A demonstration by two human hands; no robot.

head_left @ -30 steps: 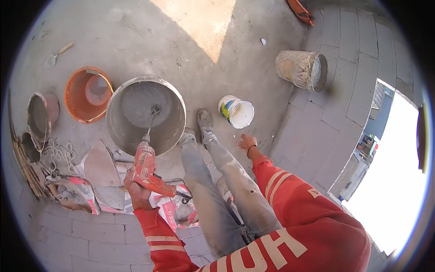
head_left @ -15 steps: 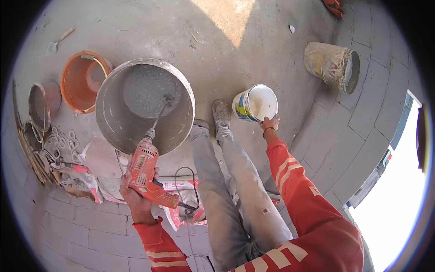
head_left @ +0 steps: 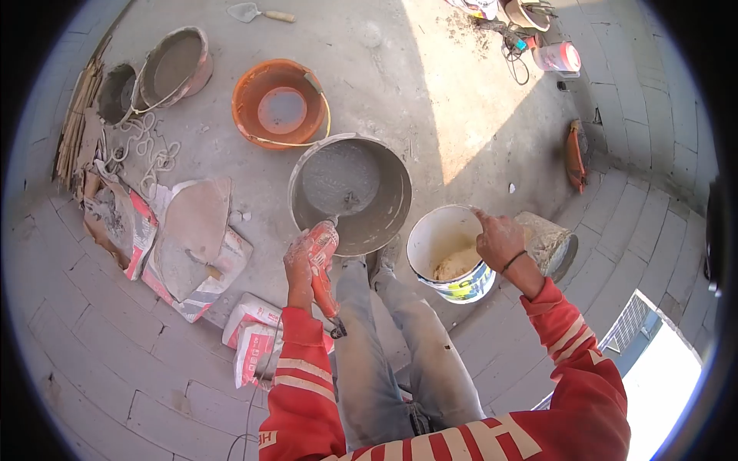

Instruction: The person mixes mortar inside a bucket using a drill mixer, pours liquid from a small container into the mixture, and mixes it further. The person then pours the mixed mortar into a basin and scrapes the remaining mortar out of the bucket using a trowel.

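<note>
My left hand [head_left: 300, 269] is closed round a red mixing drill [head_left: 323, 269], whose shaft goes down into a large bucket [head_left: 403, 192] of wet grey mix [head_left: 338, 175]. The drill's mixing end sits in the mix. With my right hand [head_left: 500, 242] I grip the rim of a white bucket [head_left: 423, 246], which has a blue and yellow label and holds pale yellowish material at its bottom. This bucket is raised and tilted, just right of the large one.
An orange bucket [head_left: 246, 92] stands behind the large one, with two grey buckets farther left. Torn bags [head_left: 192, 238] lie left, another bag [head_left: 257, 338] beside my legs. A trowel [head_left: 261, 13] rests on the floor. A crusted bucket [head_left: 538, 238] lies right, near the block wall [head_left: 630, 215].
My right hand has reached the white bucket, taken its rim and lifted it closer to the large bucket. The view has swung, and the drill has stayed in my left hand.
</note>
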